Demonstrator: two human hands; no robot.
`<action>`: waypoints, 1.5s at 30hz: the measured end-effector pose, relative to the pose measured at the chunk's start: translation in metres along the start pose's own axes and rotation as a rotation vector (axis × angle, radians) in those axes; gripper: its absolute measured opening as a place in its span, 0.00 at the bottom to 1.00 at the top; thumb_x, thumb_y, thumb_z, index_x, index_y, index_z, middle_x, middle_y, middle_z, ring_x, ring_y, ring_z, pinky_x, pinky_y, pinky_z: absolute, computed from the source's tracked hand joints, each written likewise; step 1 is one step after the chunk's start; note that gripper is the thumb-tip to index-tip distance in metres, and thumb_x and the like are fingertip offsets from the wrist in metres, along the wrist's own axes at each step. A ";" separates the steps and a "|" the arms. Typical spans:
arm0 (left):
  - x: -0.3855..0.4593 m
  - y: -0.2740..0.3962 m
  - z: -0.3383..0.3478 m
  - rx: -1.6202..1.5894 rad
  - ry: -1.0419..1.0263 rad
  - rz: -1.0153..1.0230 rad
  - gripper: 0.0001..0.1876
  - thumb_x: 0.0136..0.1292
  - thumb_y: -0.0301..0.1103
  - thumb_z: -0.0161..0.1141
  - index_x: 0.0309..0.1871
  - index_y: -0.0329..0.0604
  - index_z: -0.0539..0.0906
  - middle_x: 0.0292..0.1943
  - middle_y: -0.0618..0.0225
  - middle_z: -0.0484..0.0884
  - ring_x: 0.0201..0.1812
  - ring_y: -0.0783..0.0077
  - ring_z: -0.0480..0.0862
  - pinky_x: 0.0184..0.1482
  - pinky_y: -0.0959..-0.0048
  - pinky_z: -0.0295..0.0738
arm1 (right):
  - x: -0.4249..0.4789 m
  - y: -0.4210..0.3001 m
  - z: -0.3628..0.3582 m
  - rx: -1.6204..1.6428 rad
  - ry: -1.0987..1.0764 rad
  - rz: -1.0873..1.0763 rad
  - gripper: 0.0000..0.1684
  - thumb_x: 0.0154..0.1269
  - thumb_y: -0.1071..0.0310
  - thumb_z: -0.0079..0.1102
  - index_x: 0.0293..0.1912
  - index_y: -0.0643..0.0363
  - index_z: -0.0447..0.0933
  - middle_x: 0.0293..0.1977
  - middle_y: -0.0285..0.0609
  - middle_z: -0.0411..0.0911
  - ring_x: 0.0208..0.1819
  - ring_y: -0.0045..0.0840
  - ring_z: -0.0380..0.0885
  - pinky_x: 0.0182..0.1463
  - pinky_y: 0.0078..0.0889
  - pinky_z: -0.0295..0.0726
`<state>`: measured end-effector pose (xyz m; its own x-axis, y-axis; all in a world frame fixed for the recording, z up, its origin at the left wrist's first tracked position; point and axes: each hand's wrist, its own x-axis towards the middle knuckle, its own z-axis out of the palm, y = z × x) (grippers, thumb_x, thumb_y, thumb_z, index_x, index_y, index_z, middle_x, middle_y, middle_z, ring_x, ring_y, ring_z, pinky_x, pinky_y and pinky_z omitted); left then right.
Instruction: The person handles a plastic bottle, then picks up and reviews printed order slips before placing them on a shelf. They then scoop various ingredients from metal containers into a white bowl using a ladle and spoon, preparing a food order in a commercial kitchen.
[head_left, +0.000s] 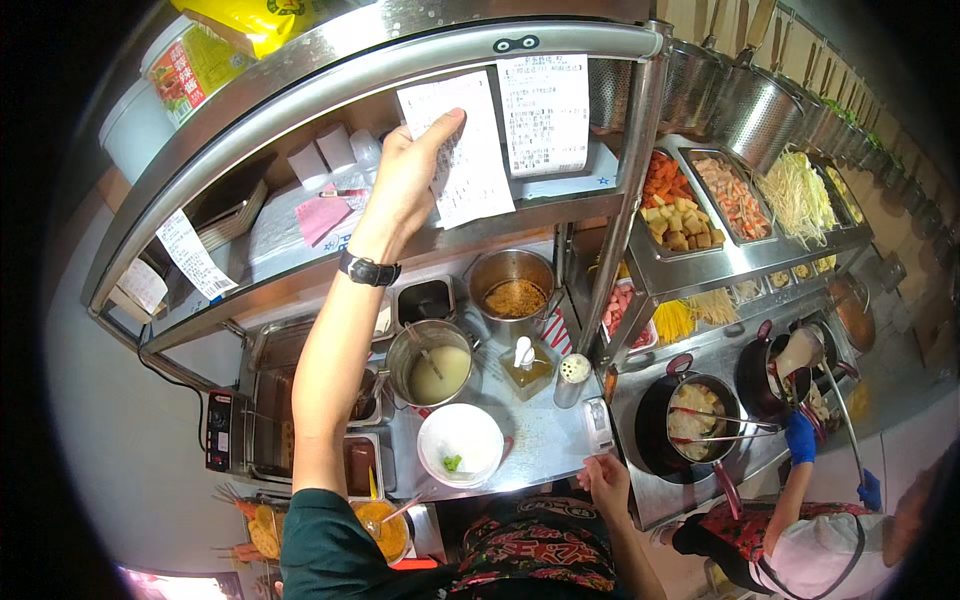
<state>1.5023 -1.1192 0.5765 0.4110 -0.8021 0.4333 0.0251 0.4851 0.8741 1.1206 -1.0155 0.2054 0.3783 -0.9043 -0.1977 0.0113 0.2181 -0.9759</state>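
My left hand (412, 169) is raised to the upper shelf, its thumb pressing a printed paper slip (472, 161) that hangs from the shelf's metal rail. A second printed slip (546, 112) hangs just to the right. Low at the counter's front edge is my right hand (606, 480), fingers curled, just below a small white device (598, 424); whether it holds anything cannot be told. Between my arms stands a white bowl (460, 446) with a bit of green leaf inside. Behind it are a pot of pale broth (441, 373), a square oil bottle (526, 367) and a shaker (572, 379).
A steel pot of brown crumbs (514, 292) stands at the back. On the right are food trays (679, 247), a dark pot with tongs (694, 420) and a co-worker's blue-gloved hand (801, 439) at another pot. A metal post (626, 195) divides the two areas.
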 end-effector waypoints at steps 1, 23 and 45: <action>0.001 0.002 0.000 0.018 -0.002 0.008 0.13 0.70 0.35 0.62 0.53 0.37 0.82 0.48 0.65 0.86 0.45 0.76 0.86 0.47 0.76 0.81 | 0.000 0.004 -0.001 0.006 0.003 0.004 0.08 0.72 0.70 0.57 0.37 0.65 0.77 0.23 0.38 0.79 0.21 0.15 0.73 0.25 0.17 0.71; -0.025 0.006 0.009 0.140 -0.007 0.031 0.14 0.70 0.35 0.63 0.51 0.34 0.83 0.45 0.65 0.87 0.42 0.77 0.85 0.43 0.76 0.79 | 0.001 0.012 0.000 0.055 0.030 0.036 0.10 0.71 0.67 0.60 0.38 0.65 0.78 0.23 0.37 0.80 0.22 0.14 0.74 0.26 0.16 0.72; 0.008 0.017 0.002 0.147 0.004 0.100 0.15 0.69 0.34 0.63 0.52 0.31 0.83 0.47 0.62 0.86 0.46 0.77 0.84 0.50 0.76 0.75 | -0.002 0.037 -0.011 0.051 0.041 0.016 0.10 0.72 0.68 0.60 0.35 0.63 0.77 0.22 0.38 0.80 0.20 0.14 0.73 0.24 0.16 0.71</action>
<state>1.5047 -1.1182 0.5951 0.4087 -0.7505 0.5193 -0.1498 0.5061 0.8493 1.1097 -1.0095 0.1692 0.3407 -0.9146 -0.2178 0.0535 0.2502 -0.9667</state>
